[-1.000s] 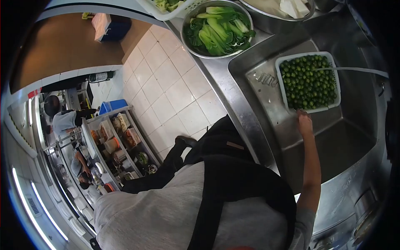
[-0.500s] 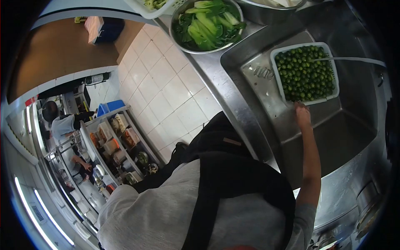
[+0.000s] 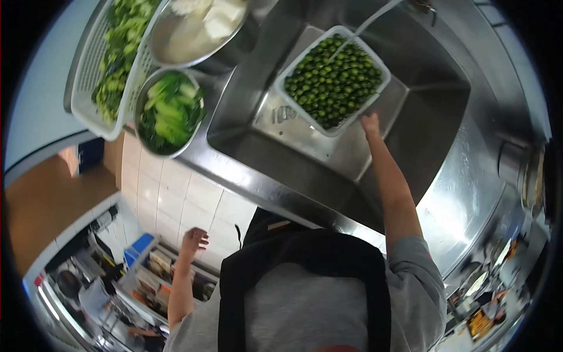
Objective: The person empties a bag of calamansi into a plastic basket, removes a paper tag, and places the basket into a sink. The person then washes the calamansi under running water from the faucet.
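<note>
My right hand [image 3: 370,124] is at the lower right edge of a white basket [image 3: 288,97] full of small round green fruits [image 3: 334,82]. Its fingers are curled at the rim and partly hidden. The basket stands in a metal sink [image 3: 328,154], and a thin stream of water runs into it. My left hand [image 3: 196,239] hangs in the air over the tiled floor, its fingers loosely bent and apart, holding nothing. The nearest bowl to it holds leafy greens [image 3: 170,111] on the counter.
A white basket of chopped greens [image 3: 114,70] and a metal pot with white blocks [image 3: 220,20] stand left of the sink. Beyond the floor are a shelf cart [image 3: 155,281] and a co-worker [image 3: 94,298]. Stacked pans [image 3: 513,161] lie at the right.
The view has turned, so the sink and basket appear further left. My left hand has come into view. My right hand remains at the basket's edge, and the pot and greens basket show more.
</note>
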### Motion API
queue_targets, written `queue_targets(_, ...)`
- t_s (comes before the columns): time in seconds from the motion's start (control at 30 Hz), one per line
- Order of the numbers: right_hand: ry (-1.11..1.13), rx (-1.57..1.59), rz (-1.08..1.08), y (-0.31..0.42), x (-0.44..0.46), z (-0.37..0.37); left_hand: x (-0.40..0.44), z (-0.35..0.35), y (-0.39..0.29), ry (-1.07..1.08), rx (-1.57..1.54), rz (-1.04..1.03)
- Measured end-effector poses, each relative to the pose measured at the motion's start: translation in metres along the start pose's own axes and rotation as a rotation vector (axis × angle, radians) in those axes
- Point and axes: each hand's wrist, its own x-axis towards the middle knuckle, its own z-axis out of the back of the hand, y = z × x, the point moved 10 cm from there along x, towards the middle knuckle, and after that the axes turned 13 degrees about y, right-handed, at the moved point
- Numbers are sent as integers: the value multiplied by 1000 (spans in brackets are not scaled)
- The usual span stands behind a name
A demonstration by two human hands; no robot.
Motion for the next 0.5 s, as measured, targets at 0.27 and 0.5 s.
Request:
queue_targets(0.27,125,232,-107,20,20,-13,-65,-168,-337,160,479,-957)
queue_targets(0.5,101,-66,75,53,61,11,-62,-191,-342,-134,830,-1234)
